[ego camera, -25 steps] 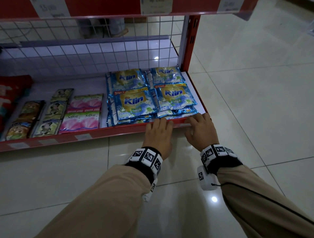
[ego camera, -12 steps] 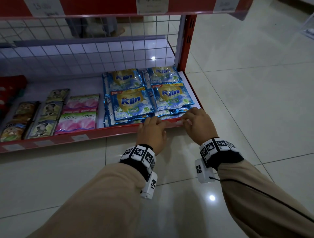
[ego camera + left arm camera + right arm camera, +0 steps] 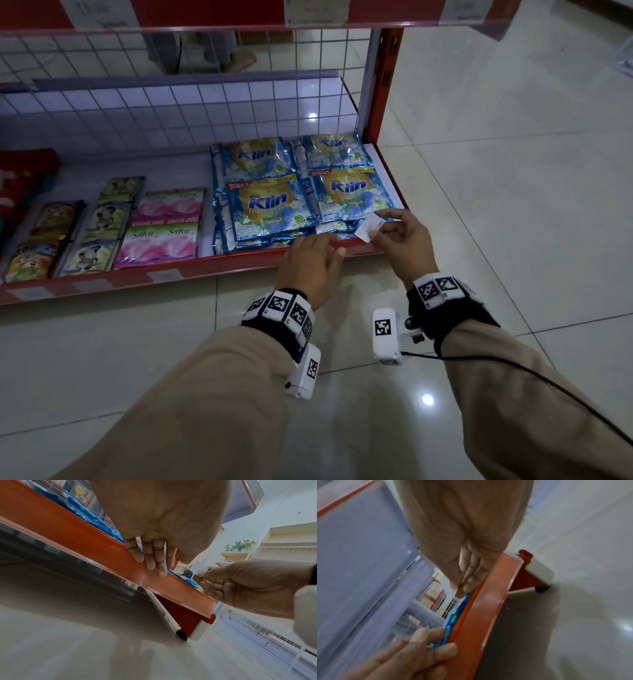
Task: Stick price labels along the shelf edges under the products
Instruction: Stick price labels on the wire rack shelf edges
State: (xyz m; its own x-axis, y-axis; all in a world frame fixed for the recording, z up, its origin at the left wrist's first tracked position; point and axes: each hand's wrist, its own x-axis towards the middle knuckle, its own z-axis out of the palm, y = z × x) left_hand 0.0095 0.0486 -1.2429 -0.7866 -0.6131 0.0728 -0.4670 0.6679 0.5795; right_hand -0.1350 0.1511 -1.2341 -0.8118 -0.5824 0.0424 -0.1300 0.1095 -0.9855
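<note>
Two hands work at the right end of the lowest shelf's red front edge [image 3: 356,251]. The right hand [image 3: 409,245] pinches a small white price label [image 3: 369,227] between thumb and fingertips, holding it tilted just above the edge and in front of the blue Klin sachets [image 3: 270,209]; the print on the label is too small to read. In the left wrist view the label [image 3: 199,567] appears only as a pale, blurred slip partly covered by the right hand's fingers [image 3: 203,573]. In the right wrist view it is hard to make out where thumb and fingers meet. The left hand [image 3: 313,265] lies with fingers nearly straight on the edge, its fingertips [image 3: 154,563] touching the red strip [image 3: 96,547], holding nothing. Its palm hides the part of the edge beneath it in the head view.

Left of the Klin sachets lie pink Soffell sachets [image 3: 159,241] and darker sachets [image 3: 89,255] whose print cannot be read; a red package [image 3: 24,178] is cut off at the frame's left border. Faint pale labels [image 3: 164,274] sit on the edge beneath these products, their text illegible. The upper shelf's labels [image 3: 315,12] are cropped at the top. Behind the wire grid back [image 3: 205,113], a person's lower legs are only partly visible.
</note>
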